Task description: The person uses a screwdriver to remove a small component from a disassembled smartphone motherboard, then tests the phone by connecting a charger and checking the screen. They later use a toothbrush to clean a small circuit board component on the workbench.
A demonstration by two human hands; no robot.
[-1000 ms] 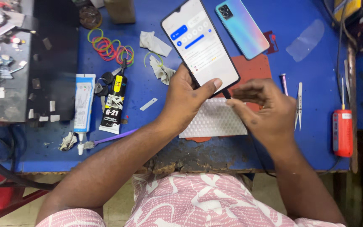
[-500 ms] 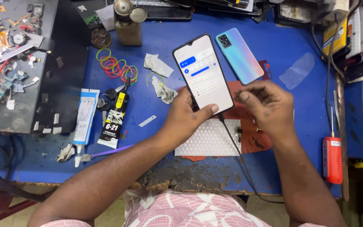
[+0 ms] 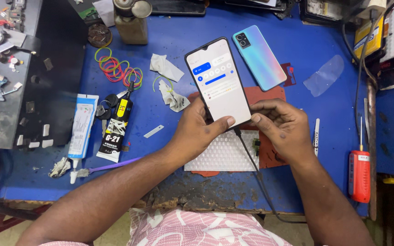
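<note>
Gripping a lit smartphone [image 3: 219, 84] by its lower end, the left hand [image 3: 201, 130] wraps its fingers behind and lays the thumb across the screen; the right hand [image 3: 281, 125] pinches the bottom edge, where a black cable [image 3: 251, 161] plugs in. The phone is held above a white textured pad [image 3: 226, 155]. Farther off lie glue tubes [image 3: 117, 127], rubber bands [image 3: 117, 70], an iridescent phone [image 3: 258, 57] face down and a capped bottle [image 3: 131, 20], contents unseen.

Blue worktop [image 3: 297, 41] pretty cluttered: iridescent phone [image 3: 259, 57] face down, rubber bands [image 3: 117, 69], glue tubes [image 3: 82, 126], red screwdriver [image 3: 360, 175], crumpled tissues [image 3: 165, 67].
</note>
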